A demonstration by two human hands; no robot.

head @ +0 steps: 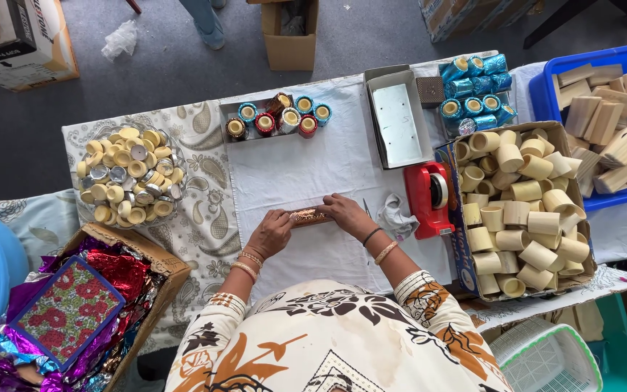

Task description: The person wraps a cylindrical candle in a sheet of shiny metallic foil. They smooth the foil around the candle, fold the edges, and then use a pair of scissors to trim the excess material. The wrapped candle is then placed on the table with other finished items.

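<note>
Copper-coloured foil tube [309, 215] lies crosswise on the table [313, 167] between my hands; left hand [270, 232] and right hand [346, 214] each grasp one end.

Small craft workshop: cloth-covered table [205, 181] crowded with a carton of plain wooden tubes [520, 210], foil-wrapped pieces [473, 91], shiny foil sheets [110, 276], red tape dispenser [429, 196].

The tube [309, 215] is a short cylinder wrapped in copper-coloured glitter foil. It lies horizontally, on its side, on the white cloth at the table's centre. Both ends are covered by fingers; only the middle section shows.
</note>
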